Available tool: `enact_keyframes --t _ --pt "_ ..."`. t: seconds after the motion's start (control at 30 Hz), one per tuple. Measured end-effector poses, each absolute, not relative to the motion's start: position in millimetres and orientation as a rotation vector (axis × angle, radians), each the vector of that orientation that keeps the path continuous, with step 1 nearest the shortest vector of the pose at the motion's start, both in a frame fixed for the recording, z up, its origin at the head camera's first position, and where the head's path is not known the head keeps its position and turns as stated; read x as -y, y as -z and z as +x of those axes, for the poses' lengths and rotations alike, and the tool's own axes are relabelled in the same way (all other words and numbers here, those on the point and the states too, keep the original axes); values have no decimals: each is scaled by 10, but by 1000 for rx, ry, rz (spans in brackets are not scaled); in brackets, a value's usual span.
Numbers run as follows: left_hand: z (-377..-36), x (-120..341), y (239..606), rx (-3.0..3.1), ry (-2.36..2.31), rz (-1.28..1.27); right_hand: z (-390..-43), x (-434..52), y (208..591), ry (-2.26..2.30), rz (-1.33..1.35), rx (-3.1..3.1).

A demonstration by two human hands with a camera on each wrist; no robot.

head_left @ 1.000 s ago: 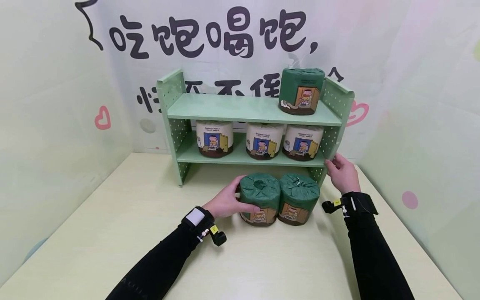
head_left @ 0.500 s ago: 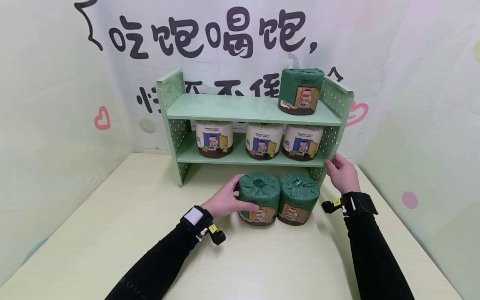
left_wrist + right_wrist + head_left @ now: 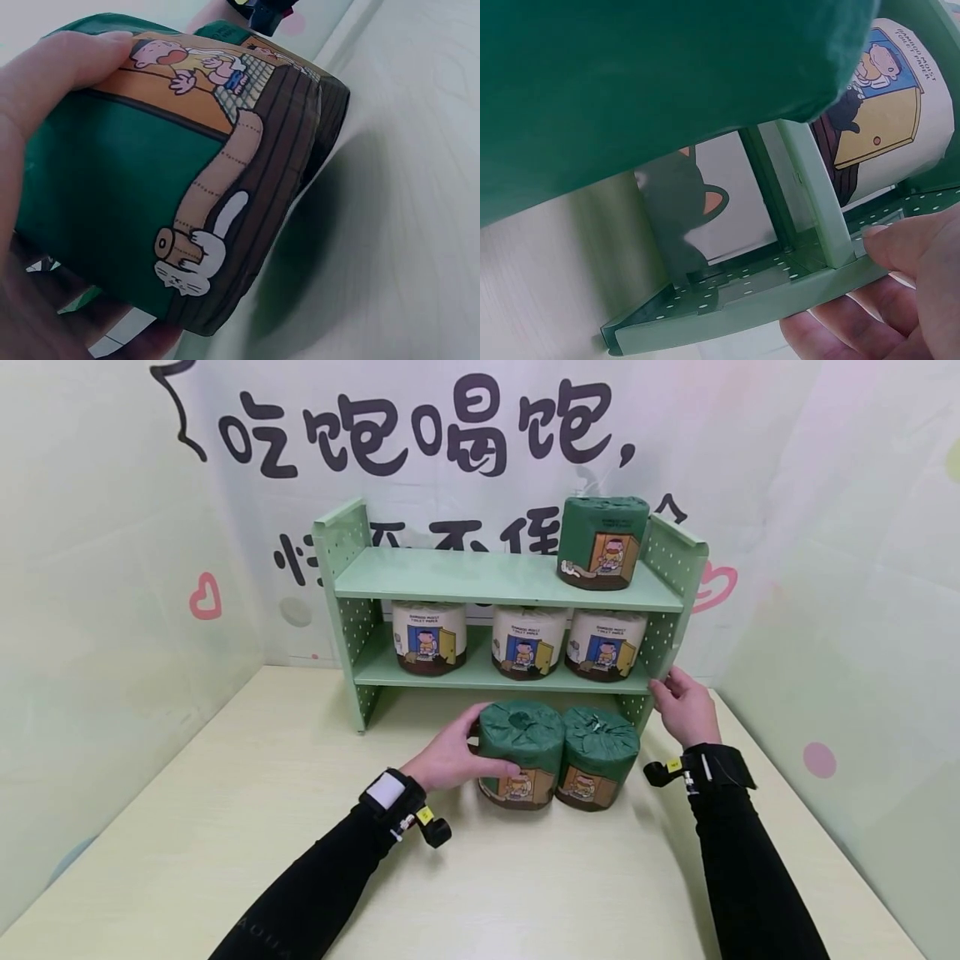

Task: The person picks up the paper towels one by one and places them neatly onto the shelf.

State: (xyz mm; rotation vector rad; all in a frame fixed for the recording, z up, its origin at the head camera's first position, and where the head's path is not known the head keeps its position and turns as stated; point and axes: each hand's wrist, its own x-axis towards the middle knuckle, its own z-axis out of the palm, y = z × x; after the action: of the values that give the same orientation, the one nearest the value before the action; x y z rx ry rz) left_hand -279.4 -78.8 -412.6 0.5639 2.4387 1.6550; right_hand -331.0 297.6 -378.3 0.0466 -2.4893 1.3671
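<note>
Filling left hand (image 3: 452, 757), one green roll (image 3: 522, 742) well apart from right hand (image 3: 687, 710)

Rack (image 3: 351, 531) on desk (image 3: 487, 885), before wall (image 3: 435, 497). Upper shelf (image 3: 450, 575): top roll (image 3: 603, 547) at right end. Lower shelf (image 3: 478, 672): left roll (image 3: 429, 639) toward left end, well apart from middle roll (image 3: 528, 643); right roll (image 3: 606, 646) just beside middle one, at right end. Before rack's right half: held roll (image 3: 521, 743) in left hand (image 3: 450, 758), front roll (image 3: 597, 752) on desk just right of it. Right hand (image 3: 686, 708) on rack's right side, right of front roll.
</note>
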Motion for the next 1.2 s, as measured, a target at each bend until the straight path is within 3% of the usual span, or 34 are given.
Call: enact_keyframes --t 0.5,1.2 --pt "-2731 751 3968 -2344 -1792 601 -3284 -2965 3766 -1340 60 2490" --pt "-2676 822 3465 -2381 -1957 749 -3333 -2974 3791 -1342 40 2492"
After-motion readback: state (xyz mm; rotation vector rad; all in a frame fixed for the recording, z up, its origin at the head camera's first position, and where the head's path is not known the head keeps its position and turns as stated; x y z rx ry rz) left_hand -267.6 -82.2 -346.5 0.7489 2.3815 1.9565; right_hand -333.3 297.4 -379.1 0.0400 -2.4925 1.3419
